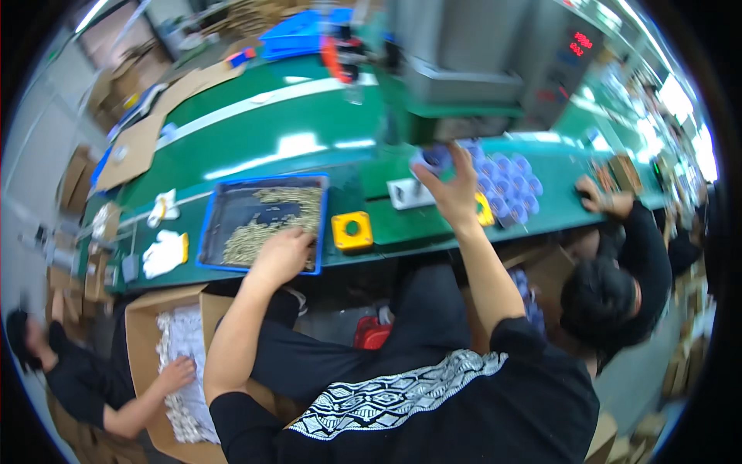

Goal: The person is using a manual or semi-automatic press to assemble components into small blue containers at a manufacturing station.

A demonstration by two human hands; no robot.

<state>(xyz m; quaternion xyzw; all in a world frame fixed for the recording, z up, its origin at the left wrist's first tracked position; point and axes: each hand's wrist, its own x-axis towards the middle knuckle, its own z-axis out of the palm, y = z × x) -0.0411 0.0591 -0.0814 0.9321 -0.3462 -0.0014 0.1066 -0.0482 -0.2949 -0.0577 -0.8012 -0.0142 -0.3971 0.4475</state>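
Observation:
My left hand (pixel 286 252) is at the right side of a blue-rimmed tray (pixel 202 232), among small brass-coloured metal pieces (pixel 259 238). Its fingers are curled and pressed together; whatever they pinch is hidden. Under the grey machine head (pixel 464 85), my right hand (pixel 456 189) has its thumb and forefinger around a purple cup-shaped part (pixel 435 158). Just below that part lies a white block fixture (pixel 410 193) on a green base. Many similar purple cup-shaped parts (pixel 506 185) stand grouped to the right of my right hand.
A yellow block with a round hole (pixel 352 230) sits between tray and fixture. White gloves (pixel 165 253) lie left of the tray. Below the bench is a carton of white pieces (pixel 143 332). Co-workers sit on both sides; one hand (pixel 593 195) rests on the bench at right.

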